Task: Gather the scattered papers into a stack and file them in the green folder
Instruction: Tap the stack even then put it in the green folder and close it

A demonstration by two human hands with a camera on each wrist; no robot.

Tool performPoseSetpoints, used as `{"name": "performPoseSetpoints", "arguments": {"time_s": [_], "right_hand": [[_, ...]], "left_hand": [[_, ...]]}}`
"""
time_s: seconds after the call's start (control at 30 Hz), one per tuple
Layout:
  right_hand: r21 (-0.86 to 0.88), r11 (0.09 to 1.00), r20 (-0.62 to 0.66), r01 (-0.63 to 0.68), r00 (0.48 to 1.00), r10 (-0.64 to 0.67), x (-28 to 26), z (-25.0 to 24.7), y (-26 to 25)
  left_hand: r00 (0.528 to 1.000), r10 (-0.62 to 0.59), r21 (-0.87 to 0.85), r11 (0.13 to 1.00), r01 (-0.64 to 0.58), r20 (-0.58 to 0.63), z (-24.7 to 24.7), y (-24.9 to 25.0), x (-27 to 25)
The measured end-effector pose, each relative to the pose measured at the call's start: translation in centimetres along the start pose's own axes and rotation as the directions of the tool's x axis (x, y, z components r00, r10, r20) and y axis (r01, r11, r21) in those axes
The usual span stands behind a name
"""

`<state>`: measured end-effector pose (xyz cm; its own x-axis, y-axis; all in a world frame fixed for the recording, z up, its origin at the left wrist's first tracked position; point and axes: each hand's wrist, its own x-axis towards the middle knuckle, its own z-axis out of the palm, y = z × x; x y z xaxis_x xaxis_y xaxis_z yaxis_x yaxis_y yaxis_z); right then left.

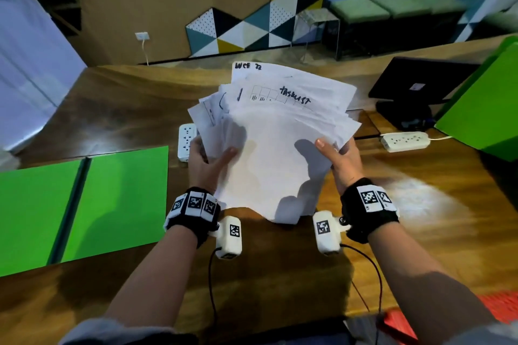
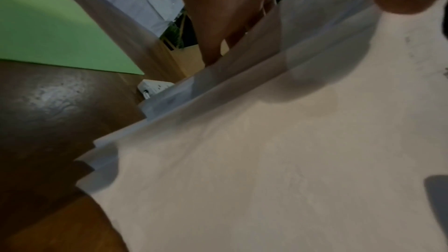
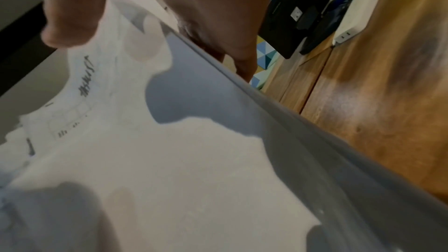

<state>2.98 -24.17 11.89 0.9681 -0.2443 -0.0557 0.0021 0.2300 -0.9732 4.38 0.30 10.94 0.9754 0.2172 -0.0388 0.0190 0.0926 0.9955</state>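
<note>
A loose, fanned stack of white papers (image 1: pixel 274 143) with black handwriting is held up over the wooden table. My left hand (image 1: pixel 208 161) grips its left edge, thumb on top and fingers behind. My right hand (image 1: pixel 336 155) grips the right edge the same way. The sheets are uneven, corners sticking out at the top and left. In the left wrist view the papers (image 2: pixel 266 160) fill the frame under my left hand (image 2: pixel 218 16). The right wrist view shows the papers (image 3: pixel 169 170) pinched by my right hand (image 3: pixel 145 3). An open green folder (image 1: pixel 84 204) lies flat at the left.
A white power strip (image 1: pixel 186 140) lies behind my left hand. Another power strip (image 1: pixel 405 141) and a black monitor (image 1: pixel 414 84) stand at the right, beside an upright green board (image 1: pixel 487 103). A red object (image 1: pixel 499 308) sits at the table's near right edge.
</note>
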Motion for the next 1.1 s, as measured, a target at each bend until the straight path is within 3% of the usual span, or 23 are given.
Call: {"name": "performPoseSetpoints", "arguments": {"time_s": [0.13,0.27,0.43,0.6,0.7,0.87,0.97,1.1], "right_hand": [[-0.03,1.0,0.049,-0.007,0.999,0.008,0.4,0.3,-0.2],[0.002,1.0,0.071,-0.003,0.997,0.003,0.4,1.2,-0.9],[0.014,0.994,0.028,0.113,0.993,-0.113,1.2,2.9,-3.2],[-0.057,0.967,-0.053,0.247,0.967,-0.25,2.9,2.8,-4.3],[-0.269,0.879,-0.029,0.393,0.909,-0.415,3.5,2.1,-5.3],[-0.491,0.636,0.22,0.596,0.791,-0.571,4.7,1.7,-6.4],[-0.535,0.524,0.327,0.663,0.734,-0.595,4.7,1.9,-6.6],[-0.603,0.404,0.451,0.688,0.712,-0.538,4.0,2.3,-7.4]], "left_hand": [[0.995,-0.056,-0.028,0.998,0.058,0.078,-0.3,-0.1,0.7],[0.991,-0.108,-0.069,0.991,0.114,0.083,-0.2,0.5,1.4],[0.996,-0.092,-0.123,0.988,0.09,-0.01,1.9,1.8,2.5],[0.997,0.073,-0.072,0.995,-0.074,-0.022,1.3,3.0,4.7],[0.992,0.114,-0.128,0.986,-0.106,0.058,1.2,2.8,5.2],[0.978,-0.035,-0.01,0.999,0.038,0.204,0.6,-0.1,5.2],[0.971,-0.076,0.011,0.997,0.076,0.225,0.4,-0.8,5.3],[0.967,-0.085,-0.027,0.995,0.094,0.24,0.2,-1.6,5.4]]}}
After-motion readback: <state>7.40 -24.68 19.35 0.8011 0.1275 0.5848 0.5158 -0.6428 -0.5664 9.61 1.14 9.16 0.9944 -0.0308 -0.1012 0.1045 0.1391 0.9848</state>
